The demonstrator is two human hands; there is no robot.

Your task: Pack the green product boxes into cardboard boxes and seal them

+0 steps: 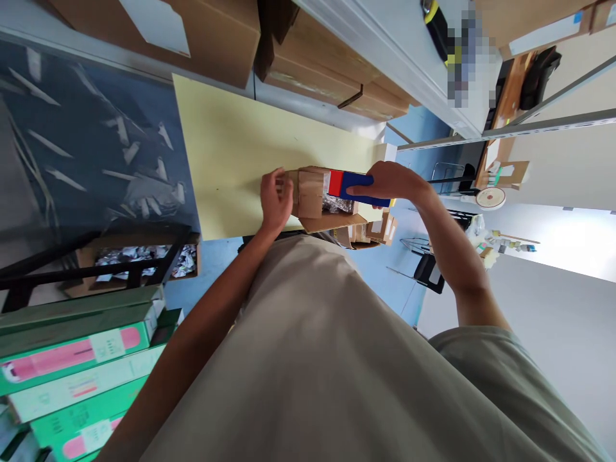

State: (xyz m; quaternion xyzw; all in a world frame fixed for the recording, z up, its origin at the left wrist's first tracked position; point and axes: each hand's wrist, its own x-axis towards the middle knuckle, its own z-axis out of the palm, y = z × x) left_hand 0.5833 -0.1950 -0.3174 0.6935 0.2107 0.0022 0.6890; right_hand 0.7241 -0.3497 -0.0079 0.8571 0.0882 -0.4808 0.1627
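A small cardboard box [310,194] lies on a pale yellow board, with its flaps standing open and crinkled clear plastic wrap [337,204] showing inside. My left hand [276,200] is at the box's left end, fingers curled and thumb against the cardboard. From the right, my right hand [387,181] grips a flat blue-and-red box [355,183] by its blue part. Its red end points left, over the opening of the cardboard box. How far the red end reaches inside is hard to make out.
The yellow board [231,147] covers part of the bench. Large cartons [312,61] line its back under a white shelf [385,45]. Green boxes [81,353] are stacked at lower left, near a carton of silvery packets [144,260]. A black chair [428,273] stands beyond, on the right.
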